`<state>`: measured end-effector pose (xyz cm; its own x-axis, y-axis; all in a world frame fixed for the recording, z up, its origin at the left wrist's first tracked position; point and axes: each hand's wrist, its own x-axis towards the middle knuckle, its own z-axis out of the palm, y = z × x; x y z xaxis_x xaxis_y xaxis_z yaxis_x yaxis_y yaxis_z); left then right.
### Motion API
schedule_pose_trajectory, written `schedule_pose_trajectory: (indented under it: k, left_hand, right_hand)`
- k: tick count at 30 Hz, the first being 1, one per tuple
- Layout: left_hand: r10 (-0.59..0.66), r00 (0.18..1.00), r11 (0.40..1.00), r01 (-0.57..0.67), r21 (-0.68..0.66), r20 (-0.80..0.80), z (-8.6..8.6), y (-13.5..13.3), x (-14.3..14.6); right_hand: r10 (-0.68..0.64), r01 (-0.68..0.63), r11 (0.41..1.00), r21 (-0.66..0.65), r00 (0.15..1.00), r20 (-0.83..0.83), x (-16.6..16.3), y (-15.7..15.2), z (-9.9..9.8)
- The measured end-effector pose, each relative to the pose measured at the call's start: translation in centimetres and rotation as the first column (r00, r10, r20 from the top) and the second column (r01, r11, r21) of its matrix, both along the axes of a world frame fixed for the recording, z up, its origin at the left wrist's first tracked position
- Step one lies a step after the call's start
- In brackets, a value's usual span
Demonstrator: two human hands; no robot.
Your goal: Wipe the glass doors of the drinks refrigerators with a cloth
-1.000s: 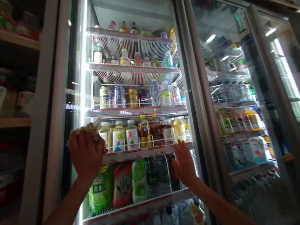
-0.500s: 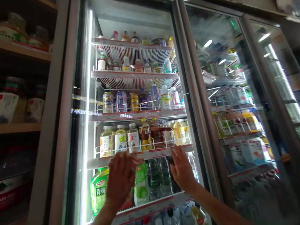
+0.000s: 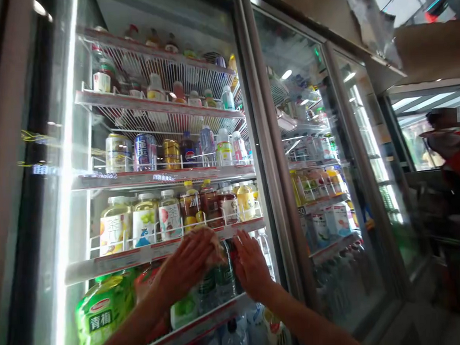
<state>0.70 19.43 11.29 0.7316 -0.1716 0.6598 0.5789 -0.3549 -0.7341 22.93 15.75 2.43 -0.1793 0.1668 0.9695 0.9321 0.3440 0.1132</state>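
Note:
My left hand [image 3: 186,266] presses a pale crumpled cloth [image 3: 213,240] against the glass door [image 3: 54,165] of a lit drinks fridge, level with the red-edged shelf of tea bottles [image 3: 167,216]. My right hand [image 3: 251,265] lies flat on the same glass just to its right, fingers stretched upward and holding nothing. The two hands nearly touch. Behind the glass below them stand green and dark bottles [image 3: 102,310].
A metal door post [image 3: 262,156] separates this door from a second glass fridge door [image 3: 322,189] with juice bottles and cartons. Cans [image 3: 145,152] fill a higher shelf. Another person [image 3: 450,142] stands far right by a window.
My left hand with the cloth has swept across the glass from the left, down and right, to beside my right hand. My view has turned to the right.

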Motion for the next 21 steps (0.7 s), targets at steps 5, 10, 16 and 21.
schedule_pose_trajectory:
  k: [5, 10, 16, 21]
  left_hand:
    - [0.078, 0.852, 0.996, -0.085, -0.01, 0.517, 4.8, -0.2, -1.9]
    - [0.031, 0.996, 0.999, -0.032, 0.003, 0.086, -1.9, 0.0, 3.3]
    - [-0.071, 0.972, 0.995, 0.085, -0.05, 0.223, -3.2, 0.1, 0.8]
    - [-0.024, 0.912, 0.981, 0.1, -0.166, 0.409, -3.3, -0.4, -5.9]
  right_hand:
    - [0.06, -0.059, 0.998, 0.03, 0.998, -0.035, 0.5, -0.7, 0.1]
    - [0.275, -0.274, 0.961, 0.032, 0.961, -0.028, -1.1, -1.6, 0.7]
    - [0.444, -0.444, 0.896, -0.018, 0.896, -0.027, -6.7, -1.4, 2.2]
    - [0.143, -0.142, 0.99, 0.018, 0.989, -0.039, -12.7, 1.1, 4.0]
